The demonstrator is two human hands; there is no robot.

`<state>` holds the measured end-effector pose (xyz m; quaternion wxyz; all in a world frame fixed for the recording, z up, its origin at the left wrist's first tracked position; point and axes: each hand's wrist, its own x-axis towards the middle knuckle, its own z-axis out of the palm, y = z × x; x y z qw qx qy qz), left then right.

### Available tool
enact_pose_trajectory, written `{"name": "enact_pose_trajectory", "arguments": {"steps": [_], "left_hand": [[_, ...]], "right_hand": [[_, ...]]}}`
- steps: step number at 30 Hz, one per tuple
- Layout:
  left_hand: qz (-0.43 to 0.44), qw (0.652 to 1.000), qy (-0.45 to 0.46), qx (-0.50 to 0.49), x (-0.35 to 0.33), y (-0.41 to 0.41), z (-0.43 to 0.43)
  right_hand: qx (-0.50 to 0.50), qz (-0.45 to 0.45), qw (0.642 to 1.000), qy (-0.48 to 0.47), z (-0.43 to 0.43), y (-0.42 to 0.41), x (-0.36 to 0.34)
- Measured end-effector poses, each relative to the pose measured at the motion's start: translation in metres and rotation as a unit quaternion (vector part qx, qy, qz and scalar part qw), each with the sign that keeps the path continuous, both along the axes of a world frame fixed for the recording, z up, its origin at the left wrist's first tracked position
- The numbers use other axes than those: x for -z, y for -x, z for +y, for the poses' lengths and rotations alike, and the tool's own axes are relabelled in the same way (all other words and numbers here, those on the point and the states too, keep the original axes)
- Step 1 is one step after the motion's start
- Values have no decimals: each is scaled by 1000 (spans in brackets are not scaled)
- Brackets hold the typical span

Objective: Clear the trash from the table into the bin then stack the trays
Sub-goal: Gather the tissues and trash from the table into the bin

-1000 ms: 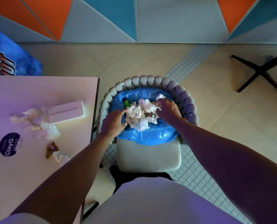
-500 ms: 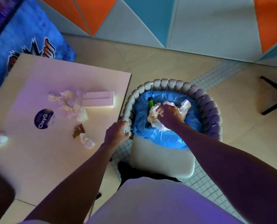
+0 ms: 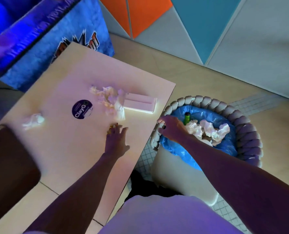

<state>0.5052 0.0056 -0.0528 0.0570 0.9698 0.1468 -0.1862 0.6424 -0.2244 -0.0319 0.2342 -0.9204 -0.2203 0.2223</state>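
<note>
Now, left hand (image 3: 117, 141) splayed over wrapper (image 3: 112, 127) on table (image 3: 69, 154), right hand (image 3: 172, 129) curled round bin (image 3: 251, 141) rim.

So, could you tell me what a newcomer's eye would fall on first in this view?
Probably the round grey braided bin with its bright blue liner, just right of the pale table, holding crumpled white paper and a green bottle, with the right hand at its near rim. Next, the left hand stretching open across the table towards a small brown wrapper, with crumpled tissues beyond it.
</note>
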Motion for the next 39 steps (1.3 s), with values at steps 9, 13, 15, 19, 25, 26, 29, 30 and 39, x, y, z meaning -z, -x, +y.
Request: {"name": "enact_pose_trajectory", "arguments": {"steps": [9, 13, 15, 19, 25, 26, 29, 30, 39], "left_hand": [[11, 999, 47, 6, 16, 6, 58], [9, 999, 47, 24, 27, 3, 74], [4, 998, 47, 32, 30, 1, 82], [-6, 998, 55, 41, 34, -2, 95], [-26, 996, 72, 52, 39, -1, 110], [-31, 995, 76, 51, 40, -1, 112], [-46, 993, 102, 39, 43, -1, 115], [-50, 992, 112, 33, 45, -1, 116], [-103, 980, 170, -5, 56, 4, 119]], "right_hand": [[-89, -24, 994, 63, 95, -13, -2], [-94, -21, 991, 95, 124, -25, 2], [-97, -28, 989, 108, 136, -31, 5], [-97, -44, 985, 136, 155, -41, 11], [-88, -59, 980, 166, 173, -52, 23], [-84, -62, 979, 172, 174, -54, 25], [-79, -71, 975, 194, 177, -58, 30], [-77, -73, 973, 204, 178, -60, 32], [-46, -57, 963, 258, 183, -62, 44]]}}
